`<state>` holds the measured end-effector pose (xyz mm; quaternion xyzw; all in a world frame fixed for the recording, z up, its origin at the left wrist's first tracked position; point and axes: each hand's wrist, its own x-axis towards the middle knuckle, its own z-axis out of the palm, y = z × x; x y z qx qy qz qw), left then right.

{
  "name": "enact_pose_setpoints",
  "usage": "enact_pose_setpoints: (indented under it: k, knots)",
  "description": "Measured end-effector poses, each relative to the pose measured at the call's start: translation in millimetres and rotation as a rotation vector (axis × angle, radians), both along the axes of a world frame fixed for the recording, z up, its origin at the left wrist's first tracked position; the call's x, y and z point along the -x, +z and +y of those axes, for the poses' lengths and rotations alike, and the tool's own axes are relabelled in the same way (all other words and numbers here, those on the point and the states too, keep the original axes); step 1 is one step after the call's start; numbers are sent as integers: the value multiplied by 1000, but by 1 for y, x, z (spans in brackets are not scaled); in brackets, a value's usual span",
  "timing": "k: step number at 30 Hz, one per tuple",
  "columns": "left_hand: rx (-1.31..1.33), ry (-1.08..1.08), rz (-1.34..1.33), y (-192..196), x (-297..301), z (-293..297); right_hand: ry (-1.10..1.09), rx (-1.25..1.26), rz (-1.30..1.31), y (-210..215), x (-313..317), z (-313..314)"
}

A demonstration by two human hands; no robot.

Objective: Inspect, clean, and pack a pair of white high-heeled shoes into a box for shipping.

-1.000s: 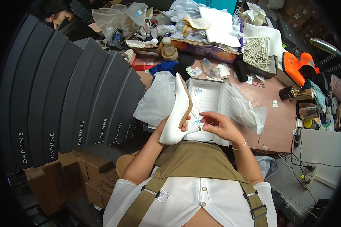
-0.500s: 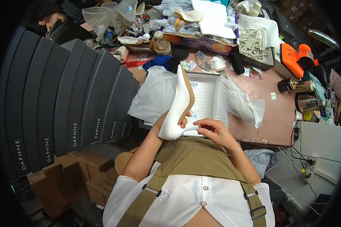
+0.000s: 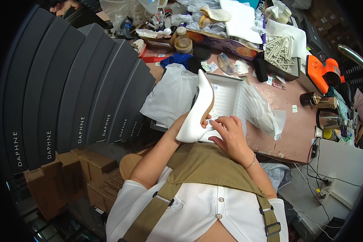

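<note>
Shoe (image 3: 202, 101), one: white pump, smooth with a soft sheen, pointed toe, slender heel, tan sole edge; held above the near end of an open carton, toe directed away from the wearer, sole side turned to the right. Left hand (image 3: 181, 122): closed around the rear of the shoe, fingertips curled over the sole edge at the arch. Right hand (image 3: 232, 138): open, fingers parted and bent, thumb set apart, beside the heel; whether the fingertips touch it cannot be told. Open carton (image 3: 226, 95): rectangular, pale, lined with ribbed white padding. White wrapping sheet (image 3: 171, 92): thin, creased, spread at the carton's left. Translucent wrap (image 3: 263, 109): crumpled, draped at its right. Worktop (image 3: 267, 142): pinkish brown, scuffed. Rods (image 3: 278, 52): pale, slim, heaped loosely in a dark tray. Jar (image 3: 183, 43): clear, rounded, with pale lid. Cloth (image 3: 176, 60): deep blue, bunched. Orange device (image 3: 315, 74): hard-shelled, at the far right. Dark grey boxes (image 3: 73, 88): matte, flat-sided, stacked along the left. Brown cartons (image 3: 103, 177): corrugated board, angular, below that stack. Apron (image 3: 205, 163): olive fabric, lightly wrinkled, worn over a white buttoned top (image 3: 197, 205).
</note>
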<state>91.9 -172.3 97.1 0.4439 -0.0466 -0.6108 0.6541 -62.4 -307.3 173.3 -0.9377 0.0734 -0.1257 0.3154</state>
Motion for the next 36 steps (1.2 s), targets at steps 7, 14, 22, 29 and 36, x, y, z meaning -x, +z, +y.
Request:
enact_pose_setpoints:
  k: [7, 14, 22, 29, 36]
  knots:
    - [10, 54, 301, 11, 0, -12, -10, 35, -11, -14, -5, -2]
    - [164, 124, 456, 34, 8, -22, -145, -66, -145, -27, 8, 1]
    - [201, 373, -706, 73, 43, 7, -228, -23, -302, -22, 11, 4]
    - [294, 75, -513, 68, 33, 7, -58, -72, -161, -9, 25, 10]
    - [318, -199, -294, 67, 28, 16, -33, -5, -137, 50, 21, -17]
